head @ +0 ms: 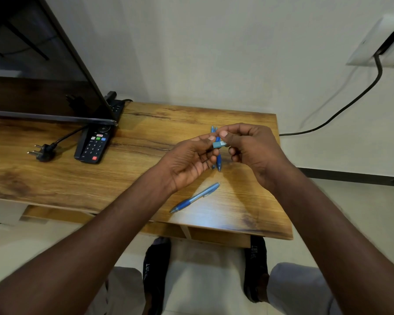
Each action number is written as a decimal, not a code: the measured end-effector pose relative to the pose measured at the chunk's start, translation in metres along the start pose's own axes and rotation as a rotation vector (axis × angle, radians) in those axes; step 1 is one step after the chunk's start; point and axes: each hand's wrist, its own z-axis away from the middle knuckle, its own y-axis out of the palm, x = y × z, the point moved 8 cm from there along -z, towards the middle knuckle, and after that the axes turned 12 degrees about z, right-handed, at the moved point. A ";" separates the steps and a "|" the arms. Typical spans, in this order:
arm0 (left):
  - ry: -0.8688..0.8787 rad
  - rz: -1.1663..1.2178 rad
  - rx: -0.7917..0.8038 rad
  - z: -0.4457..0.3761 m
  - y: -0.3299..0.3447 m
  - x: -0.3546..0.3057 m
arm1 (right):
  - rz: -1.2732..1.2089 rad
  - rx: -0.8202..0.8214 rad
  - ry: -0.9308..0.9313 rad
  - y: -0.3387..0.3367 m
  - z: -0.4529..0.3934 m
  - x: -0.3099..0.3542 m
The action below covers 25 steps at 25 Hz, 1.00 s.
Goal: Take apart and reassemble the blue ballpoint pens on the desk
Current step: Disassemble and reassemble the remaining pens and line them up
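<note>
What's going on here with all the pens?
A person stands at a wooden desk, working on blue ballpoint pens. The left hand and right hand together hold a pen part above two pens lying on the desk. Another whole pen lies nearer. A remote sits to the left.

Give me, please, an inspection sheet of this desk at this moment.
Surface: wooden desk, grain visible.
Job's things: one blue pen lying near the front edge; other blue pens lying under the hands; a pale blue pen piece held up.
Clutter: remote control.
Grippers: left hand and right hand both pinch the piece.
Cables: loose plug on desk; black cable to wall socket.
Surroundings: screen, white wall, tiled floor.
</note>
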 end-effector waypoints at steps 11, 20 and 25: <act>0.035 0.096 -0.028 0.000 -0.001 -0.004 | -0.407 -0.030 0.165 -0.001 0.001 -0.009; 0.048 0.046 -0.075 0.000 -0.006 -0.006 | -0.028 -0.181 -0.041 -0.018 0.001 0.003; 0.044 0.021 -0.085 0.001 -0.007 -0.007 | -0.015 -0.187 -0.047 -0.016 0.001 0.004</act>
